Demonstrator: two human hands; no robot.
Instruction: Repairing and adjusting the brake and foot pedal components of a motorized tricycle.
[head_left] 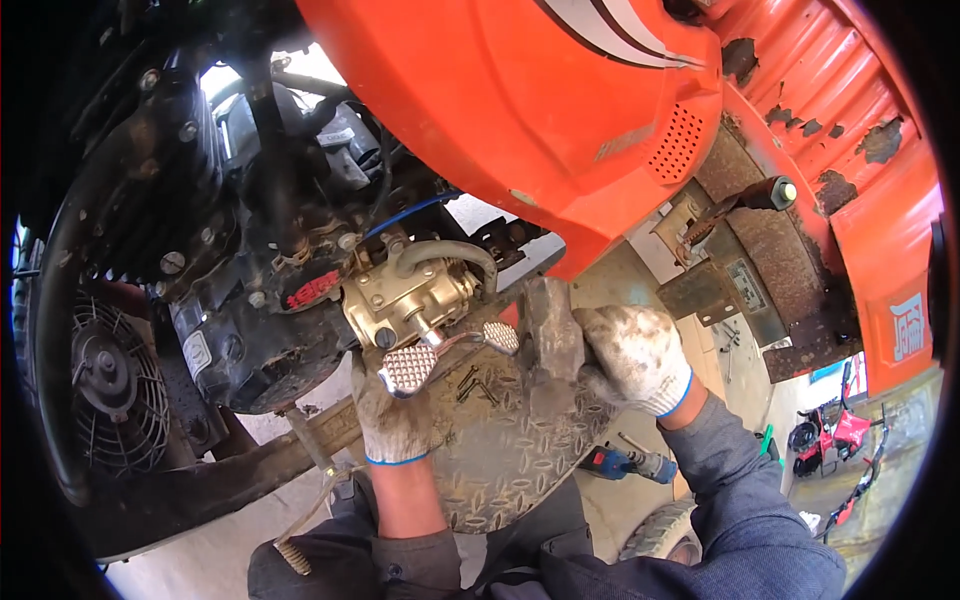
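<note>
Fingers of the right hand (642,352), in a soiled white knit glove: curled together at the right side of a scuffed grey metal block (550,330), perhaps a hammer head; clamped on it or merely touching, impossible to tell. Fingers of the left hand (393,415), likewise gloved: hidden behind a chequered metal pedal pad (408,370); apart or together, impossible to tell. Between the hands, a smaller pedal pad (500,338) just left of the block, and dark screws (484,389) lying on a worn tread plate (480,470). Above the larger pad, a brass-coloured housing (410,295) with a curved grey hose (450,252). Outermost: a caged fan (105,380) at far left, orange-red bodywork (500,120) at top, a blue power tool (608,461) beyond the plate's right edge.
</note>
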